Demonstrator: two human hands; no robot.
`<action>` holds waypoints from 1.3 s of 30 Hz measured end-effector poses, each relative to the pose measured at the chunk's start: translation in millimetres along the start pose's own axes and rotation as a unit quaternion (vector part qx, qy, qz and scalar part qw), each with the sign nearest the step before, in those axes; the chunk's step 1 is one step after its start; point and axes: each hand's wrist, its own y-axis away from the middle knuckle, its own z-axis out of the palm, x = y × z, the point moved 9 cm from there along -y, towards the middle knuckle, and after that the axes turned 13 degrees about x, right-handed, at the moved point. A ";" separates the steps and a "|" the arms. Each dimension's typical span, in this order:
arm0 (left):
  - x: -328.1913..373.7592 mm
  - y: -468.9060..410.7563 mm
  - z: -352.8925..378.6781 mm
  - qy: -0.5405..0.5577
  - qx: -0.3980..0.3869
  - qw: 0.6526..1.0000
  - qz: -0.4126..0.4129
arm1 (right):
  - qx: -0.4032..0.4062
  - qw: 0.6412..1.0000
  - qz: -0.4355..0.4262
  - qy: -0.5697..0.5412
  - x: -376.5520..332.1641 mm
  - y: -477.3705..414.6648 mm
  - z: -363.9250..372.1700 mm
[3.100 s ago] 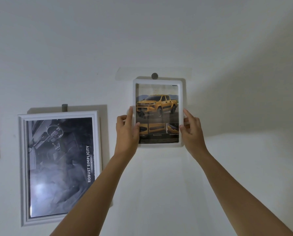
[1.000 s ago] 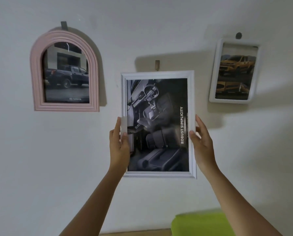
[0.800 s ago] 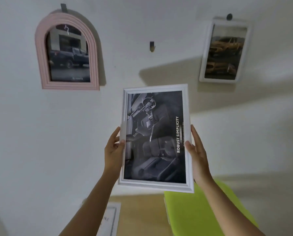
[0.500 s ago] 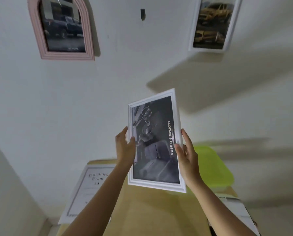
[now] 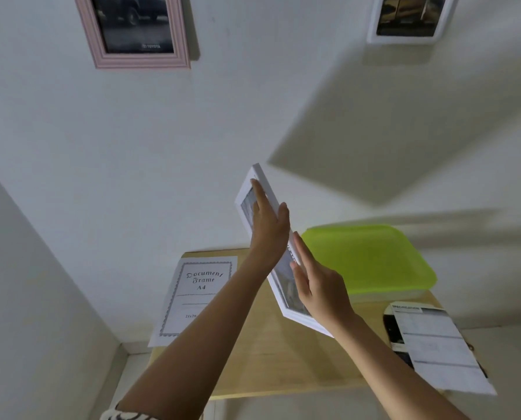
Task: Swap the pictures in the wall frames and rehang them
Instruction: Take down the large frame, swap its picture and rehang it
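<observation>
The white picture frame (image 5: pixel 284 301) with the dark car-interior print hangs in the air over the wooden table (image 5: pixel 283 365), turned almost edge-on to me. My left hand (image 5: pixel 268 228) lies along its upper part with straight fingers on the glass side. My right hand (image 5: pixel 316 286) presses its lower part from the other side, fingers also straight. On the wall, the pink arched frame (image 5: pixel 137 60) with a dark truck hangs at top left. The small white frame (image 5: pixel 404 40) with the orange truck hangs at top right.
A lime-green tray (image 5: pixel 368 259) sits at the table's back right. A paper insert reading "Document Frame A4" (image 5: pixel 198 295) lies at the back left, overhanging the edge. A printed sheet (image 5: pixel 435 344) lies over a dark object at the right. A side wall stands close on the left.
I let go of the small white frame on the wall, took the larger white frame off its hook, lowered it over the table and turned it from facing me to nearly edge-on.
</observation>
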 end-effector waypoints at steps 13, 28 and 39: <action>-133.1 -37.5 -101.4 0.087 0.093 0.983 -0.134 | -0.135 0.964 0.146 -0.178 -67.2 66.7 105.8; -284.7 16.3 -107.8 0.127 0.083 0.923 -0.353 | -0.175 0.845 0.494 -0.110 107.1 136.9 160.0; -338.1 49.1 -36.1 -0.023 -0.036 0.919 -0.391 | -0.151 0.814 0.557 -0.071 155.9 191.8 147.8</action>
